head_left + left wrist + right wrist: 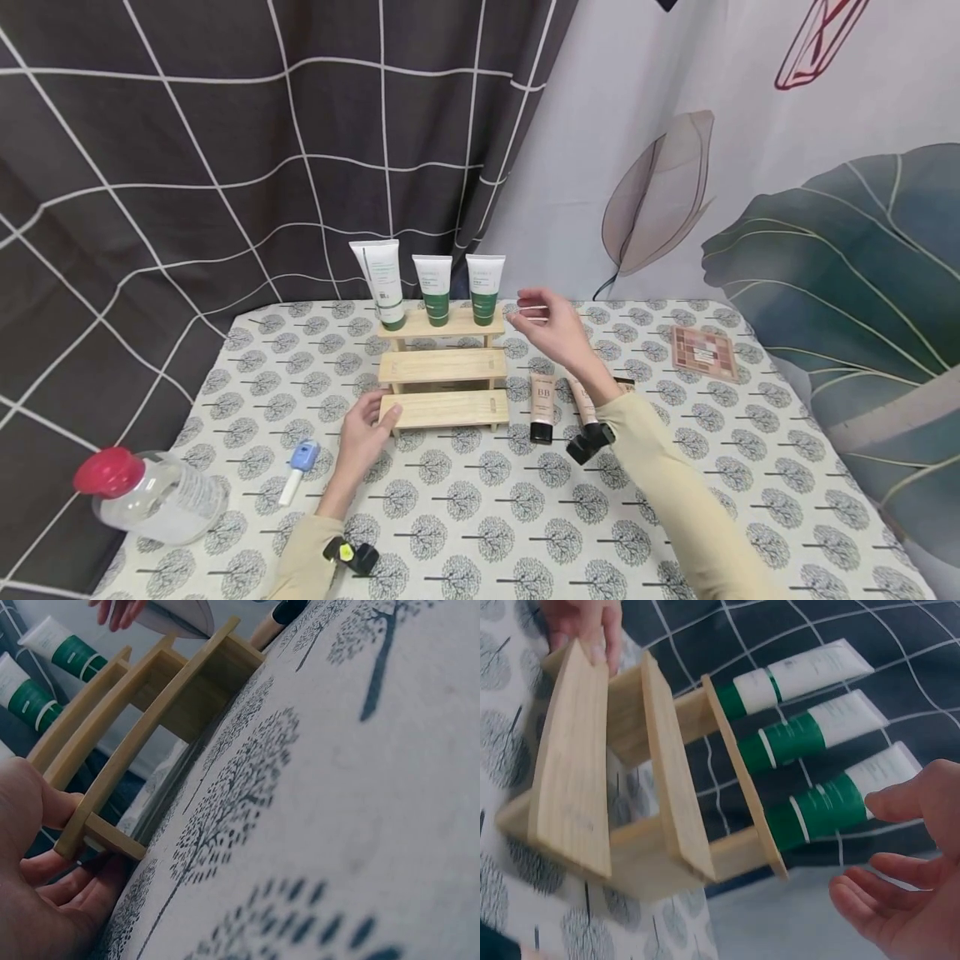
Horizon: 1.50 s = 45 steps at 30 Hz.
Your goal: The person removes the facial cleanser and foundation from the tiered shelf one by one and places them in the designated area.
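Three tubes (435,290) stand in a row on the top step of a small wooden rack (442,364), caps down and flat ends up, presumably because the wide green caps make the steadiest foot. The leftmost is taller and mostly white; the other two are green in their lower half. Gaps separate them, perhaps so that each can be gripped without knocking its neighbour.

The left hand (363,433) pinches the left end of the lowest step, thumb on top and fingers underneath. This probably steadies the rack, which looks light enough to slide. The right hand (553,329) holds nothing: its fingers are loosely curved, with space between them and the thumb, just beside the rightmost tube and, in the head view, apart from it.

On the surface (423,533), a beige tube (542,398) with a black cap is just right of the rack, and a second beige tube (581,403) is partly hidden by the right arm. Farther right lies a makeup palette (703,352). A blue-and-white object (302,467) and a clear bottle (176,502) with a red cap sit to the left, likely placed aside to leave working room.
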Each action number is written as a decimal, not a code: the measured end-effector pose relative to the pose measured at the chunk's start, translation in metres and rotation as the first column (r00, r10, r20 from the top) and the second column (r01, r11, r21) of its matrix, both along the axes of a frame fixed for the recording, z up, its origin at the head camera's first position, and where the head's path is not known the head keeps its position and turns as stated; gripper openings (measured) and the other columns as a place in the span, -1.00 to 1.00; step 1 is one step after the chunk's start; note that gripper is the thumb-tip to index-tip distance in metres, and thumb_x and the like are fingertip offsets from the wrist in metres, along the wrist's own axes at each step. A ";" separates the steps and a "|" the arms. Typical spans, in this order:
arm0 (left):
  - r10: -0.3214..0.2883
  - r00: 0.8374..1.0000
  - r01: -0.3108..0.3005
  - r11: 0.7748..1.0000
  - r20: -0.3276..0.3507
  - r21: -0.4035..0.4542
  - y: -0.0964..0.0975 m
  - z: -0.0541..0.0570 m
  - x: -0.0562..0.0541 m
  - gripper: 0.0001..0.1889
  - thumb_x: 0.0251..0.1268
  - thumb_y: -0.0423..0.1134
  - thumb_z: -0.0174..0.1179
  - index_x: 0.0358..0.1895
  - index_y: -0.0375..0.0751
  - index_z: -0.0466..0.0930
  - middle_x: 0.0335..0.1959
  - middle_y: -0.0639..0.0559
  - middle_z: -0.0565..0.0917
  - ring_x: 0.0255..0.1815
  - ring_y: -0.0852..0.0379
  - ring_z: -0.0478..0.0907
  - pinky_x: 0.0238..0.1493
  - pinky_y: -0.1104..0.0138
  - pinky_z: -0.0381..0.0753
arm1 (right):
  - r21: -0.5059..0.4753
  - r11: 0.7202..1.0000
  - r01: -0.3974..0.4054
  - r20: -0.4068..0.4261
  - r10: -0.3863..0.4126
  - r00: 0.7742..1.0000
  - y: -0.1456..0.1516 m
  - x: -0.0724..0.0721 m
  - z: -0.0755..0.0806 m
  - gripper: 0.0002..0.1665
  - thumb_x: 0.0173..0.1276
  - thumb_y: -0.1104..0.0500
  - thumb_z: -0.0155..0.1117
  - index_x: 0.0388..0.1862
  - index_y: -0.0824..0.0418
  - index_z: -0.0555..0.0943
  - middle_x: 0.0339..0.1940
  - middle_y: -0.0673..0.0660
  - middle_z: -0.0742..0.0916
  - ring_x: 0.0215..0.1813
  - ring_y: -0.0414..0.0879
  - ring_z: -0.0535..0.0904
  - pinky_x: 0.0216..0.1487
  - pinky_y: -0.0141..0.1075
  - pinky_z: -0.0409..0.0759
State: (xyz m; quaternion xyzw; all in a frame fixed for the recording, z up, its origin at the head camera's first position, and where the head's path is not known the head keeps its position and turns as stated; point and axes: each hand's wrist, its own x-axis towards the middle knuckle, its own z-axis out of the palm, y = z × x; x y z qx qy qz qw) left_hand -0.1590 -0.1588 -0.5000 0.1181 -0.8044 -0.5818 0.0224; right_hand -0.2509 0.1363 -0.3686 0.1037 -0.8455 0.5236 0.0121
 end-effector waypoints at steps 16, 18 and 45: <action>0.006 1.000 -0.005 1.000 0.019 -0.015 -0.001 0.001 0.001 -0.50 0.40 -0.20 0.25 0.34 -0.24 0.44 0.31 -0.33 0.56 0.33 -0.27 0.53 0.44 -0.10 0.45 | -0.119 0.993 0.000 -0.060 -0.007 0.998 -0.043 -0.015 -0.013 -0.40 0.33 0.31 0.38 0.29 0.45 0.41 0.19 0.41 0.66 0.23 0.23 0.64 0.27 -0.14 0.68; 0.005 1.000 -0.005 1.000 0.016 -0.013 0.000 0.000 0.001 -0.50 0.40 -0.20 0.25 0.34 -0.25 0.43 0.30 -0.33 0.57 0.33 -0.27 0.53 0.43 -0.10 0.47 | -0.093 0.996 0.012 -0.084 -0.020 0.996 -0.045 -0.017 -0.015 -0.42 0.33 0.32 0.37 0.28 0.45 0.42 0.18 0.41 0.66 0.21 0.23 0.65 0.24 -0.15 0.69; 0.016 1.000 -0.016 1.000 0.010 -0.001 0.001 0.000 0.001 -0.49 0.40 -0.21 0.25 0.35 -0.27 0.43 0.26 -0.31 0.59 0.26 -0.22 0.56 0.37 -0.06 0.53 | -0.063 0.997 0.035 -0.208 -0.047 0.977 -0.046 -0.024 -0.038 -0.51 0.40 0.24 0.35 0.22 0.39 0.46 0.08 0.38 0.72 0.07 0.20 0.71 0.08 -0.10 0.76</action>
